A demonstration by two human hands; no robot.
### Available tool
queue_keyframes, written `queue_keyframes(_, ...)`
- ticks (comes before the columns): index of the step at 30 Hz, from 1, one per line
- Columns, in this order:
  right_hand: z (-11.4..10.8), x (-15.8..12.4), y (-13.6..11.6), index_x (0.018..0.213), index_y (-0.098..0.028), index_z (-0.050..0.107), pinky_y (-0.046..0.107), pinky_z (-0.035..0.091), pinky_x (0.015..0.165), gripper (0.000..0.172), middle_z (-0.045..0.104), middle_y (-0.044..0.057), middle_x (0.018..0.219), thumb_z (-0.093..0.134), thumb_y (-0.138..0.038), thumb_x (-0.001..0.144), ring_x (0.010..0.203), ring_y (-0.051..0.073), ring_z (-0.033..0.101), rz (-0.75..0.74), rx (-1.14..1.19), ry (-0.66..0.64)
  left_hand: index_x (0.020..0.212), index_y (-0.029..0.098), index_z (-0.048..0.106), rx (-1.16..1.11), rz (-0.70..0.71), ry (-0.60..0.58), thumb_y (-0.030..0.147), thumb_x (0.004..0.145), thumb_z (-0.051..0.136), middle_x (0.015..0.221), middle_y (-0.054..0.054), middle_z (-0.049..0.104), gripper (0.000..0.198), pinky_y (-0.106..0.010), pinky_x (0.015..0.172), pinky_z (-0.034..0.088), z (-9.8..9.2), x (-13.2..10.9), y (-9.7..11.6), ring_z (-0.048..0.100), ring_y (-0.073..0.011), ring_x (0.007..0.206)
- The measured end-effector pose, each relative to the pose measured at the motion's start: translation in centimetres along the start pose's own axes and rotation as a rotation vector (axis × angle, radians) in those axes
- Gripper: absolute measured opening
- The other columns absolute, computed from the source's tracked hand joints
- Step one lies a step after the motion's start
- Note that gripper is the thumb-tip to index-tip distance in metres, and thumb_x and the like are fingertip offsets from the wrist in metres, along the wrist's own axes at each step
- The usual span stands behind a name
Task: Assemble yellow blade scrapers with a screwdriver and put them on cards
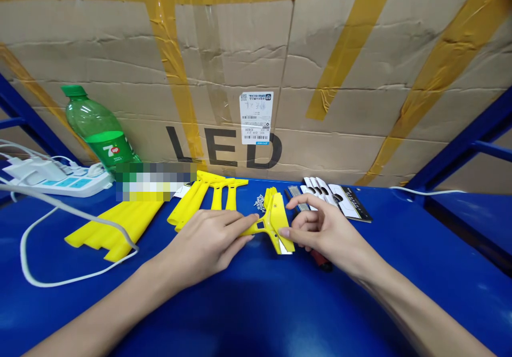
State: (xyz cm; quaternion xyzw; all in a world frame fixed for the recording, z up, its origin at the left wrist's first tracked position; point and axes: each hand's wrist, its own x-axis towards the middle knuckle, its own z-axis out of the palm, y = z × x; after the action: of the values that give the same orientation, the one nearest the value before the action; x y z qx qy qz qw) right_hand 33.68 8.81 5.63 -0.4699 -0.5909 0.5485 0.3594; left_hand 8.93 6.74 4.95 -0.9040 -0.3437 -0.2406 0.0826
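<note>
My left hand point(204, 242) is closed around the handle of a yellow scraper point(281, 216), which lies sideways above the table with its wide head to the right. A bright metal blade point(285, 249) shows at the near end of that head. With its thumb on the head's right edge and its fingers curled, my right hand point(330, 232) grips the scraper too. Under the right hand lies a red and black tool handle point(321, 261), mostly hidden. Behind the scraper head are more yellow pieces point(269, 194) and a small pile of screws point(259, 203).
Yellow scraper handles point(192, 200) and long yellow parts point(120, 221) lie at left, beside a looping white cable point(52, 282). A power strip point(76, 181) and a green bottle point(106, 138) stand farther back. Printed cards point(348, 200) lie right, before a big carton point(332, 138).
</note>
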Motion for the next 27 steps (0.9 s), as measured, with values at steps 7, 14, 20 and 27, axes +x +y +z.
queue_keyframes(7,0.1,0.1,0.3,0.082,-0.021,0.054,0.02,0.035,0.042,0.043,0.059,-0.008,0.054,0.091,-0.036,0.064,0.044,0.008,0.049,0.005,-0.004,0.001,0.122,0.015,0.066,0.038,0.006,0.023,0.028,0.1,0.052,0.1,-0.009,0.078,0.029,-0.034,0.068,0.06,0.2,-0.1,0.2,0.075,-0.0231,0.081)
queue_keyframes(14,0.3,0.3,0.4,0.108,-0.022,0.057,0.025,0.048,0.06,0.06,0.068,-0.006,0.069,0.092,-0.029,0.06,0.06,0.013,0.062,-0.039,0.091,0.019,0.135,0.022,0.058,0.046,0.01,0.008,0.023,0.099,0.053,0.096,-0.006,0.074,0.036,-0.033,0.064,0.056,0.0,0.0,0.4,0.071,-0.0217,0.078)
queue_keyframes(20,0.4,0.1,-0.2,0.111,-0.02,0.06,0.03,0.051,0.068,0.065,0.072,-0.005,0.07,0.094,-0.027,0.055,0.066,0.017,0.069,0.013,0.112,-0.008,0.139,0.028,0.055,0.016,0.028,-0.075,0.02,0.102,0.043,0.096,-0.006,0.068,0.04,-0.032,0.063,0.053,-0.2,0.2,0.5,0.065,-0.0192,0.075)
queue_keyframes(27,0.1,0.0,-0.5,0.111,-0.017,0.062,0.025,0.044,0.061,0.067,0.069,-0.006,0.064,0.095,-0.022,0.052,0.059,0.012,0.061,0.033,0.113,0.024,0.139,0.023,0.057,-0.029,0.028,-0.069,0.019,0.102,0.044,0.1,-0.008,0.068,0.039,-0.033,0.069,0.055,-0.2,0.4,0.7,0.066,-0.0193,0.082)
